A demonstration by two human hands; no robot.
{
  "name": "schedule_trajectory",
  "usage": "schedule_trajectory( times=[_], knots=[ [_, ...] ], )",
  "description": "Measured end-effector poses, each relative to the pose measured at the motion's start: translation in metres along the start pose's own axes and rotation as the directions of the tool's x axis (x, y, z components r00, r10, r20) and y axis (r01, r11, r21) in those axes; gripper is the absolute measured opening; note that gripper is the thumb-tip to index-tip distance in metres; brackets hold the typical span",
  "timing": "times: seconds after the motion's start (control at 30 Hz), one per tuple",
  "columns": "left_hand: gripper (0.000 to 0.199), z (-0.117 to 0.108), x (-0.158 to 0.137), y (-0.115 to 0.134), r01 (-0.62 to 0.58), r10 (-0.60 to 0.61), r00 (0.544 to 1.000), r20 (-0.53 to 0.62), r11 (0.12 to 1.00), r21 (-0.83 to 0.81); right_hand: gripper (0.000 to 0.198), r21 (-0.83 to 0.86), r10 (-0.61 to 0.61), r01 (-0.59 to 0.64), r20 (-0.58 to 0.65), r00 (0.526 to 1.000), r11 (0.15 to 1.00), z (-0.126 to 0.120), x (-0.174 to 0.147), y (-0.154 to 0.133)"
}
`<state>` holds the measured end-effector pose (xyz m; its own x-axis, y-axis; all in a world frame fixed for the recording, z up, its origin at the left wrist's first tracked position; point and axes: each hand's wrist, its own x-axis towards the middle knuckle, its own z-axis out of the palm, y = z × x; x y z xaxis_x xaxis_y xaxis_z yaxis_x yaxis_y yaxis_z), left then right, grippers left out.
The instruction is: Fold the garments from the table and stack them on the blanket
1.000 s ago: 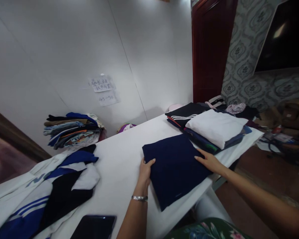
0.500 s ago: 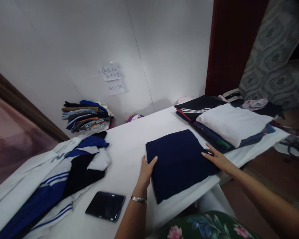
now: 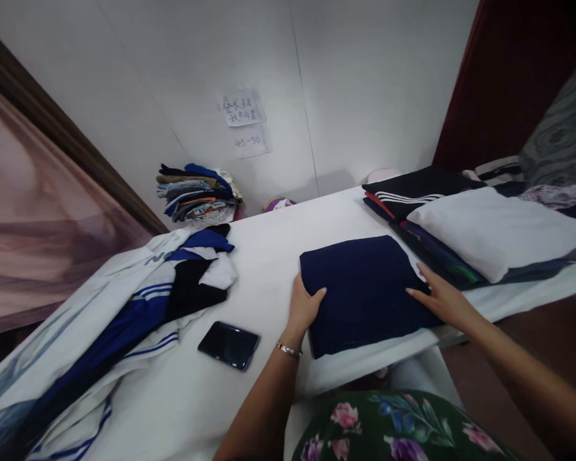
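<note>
A folded navy-blue garment (image 3: 365,294) lies flat as a near-square on the white table, close to its front edge. My left hand (image 3: 304,310) grips its left side, thumb on top and the other fingers at or under the edge. On the opposite side my right hand (image 3: 436,298) pinches the right edge, thumb over the cloth and index finger stretched along the border. The fingers beneath the cloth are hidden in both hands. What kind of garment it is cannot be made out from the folded shape.
Right of the garment are stacked folded clothes, a white piece (image 3: 499,224) and a black striped piece (image 3: 408,186) among them. A phone (image 3: 229,346) lies left of my left hand. Loose blue-and-white clothes (image 3: 158,288) cover the table's left part. Another clothes pile (image 3: 196,195) stands by the wall.
The view has swung to the right-hand hold from a slightly different angle, so everything sits shifted in frame. Both hands keep to the garment's side edges; it looks little changed.
</note>
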<state>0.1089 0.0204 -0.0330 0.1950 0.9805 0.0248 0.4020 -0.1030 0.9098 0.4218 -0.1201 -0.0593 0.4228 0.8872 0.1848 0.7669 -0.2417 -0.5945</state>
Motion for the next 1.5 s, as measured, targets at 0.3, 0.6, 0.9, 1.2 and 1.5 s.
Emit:
schedule_trajectory(
  times=[0.3, 0.6, 0.9, 1.2, 1.5],
  knots=[
    [0.066, 0.027, -0.043, 0.021, -0.314, 0.241, 0.944, 0.226, 0.867, 0.386, 0.067, -0.268, -0.3, 0.311, 0.081, 0.95, 0.912, 0.02, 0.03, -0.058],
    [0.069, 0.03, -0.052, 0.007, -0.395, 0.295, 0.917, 0.27, 0.778, 0.489, 0.075, -0.214, -0.222, 0.25, 0.146, 0.964, 0.944, 0.052, 0.035, -0.014],
    [0.064, 0.015, 0.025, 0.035, -0.243, 0.18, 0.969, 0.172, 0.832, 0.499, 0.073, -0.287, -0.116, 0.154, 0.147, 0.982, 0.945, 0.041, 0.076, -0.031],
    [0.066, 0.034, 0.071, 0.007, -0.102, 0.016, 0.987, 0.162, 0.836, 0.54, 0.083, -0.146, -0.102, 0.127, 0.169, 0.98, 0.981, 0.066, 0.114, -0.015],
    [0.058, 0.029, 0.073, 0.005, -0.08, 0.048, 0.995, 0.082, 0.888, 0.454, 0.082, -0.024, -0.062, 0.067, 0.176, 0.982, 0.997, 0.059, 0.113, -0.018]
  ],
)
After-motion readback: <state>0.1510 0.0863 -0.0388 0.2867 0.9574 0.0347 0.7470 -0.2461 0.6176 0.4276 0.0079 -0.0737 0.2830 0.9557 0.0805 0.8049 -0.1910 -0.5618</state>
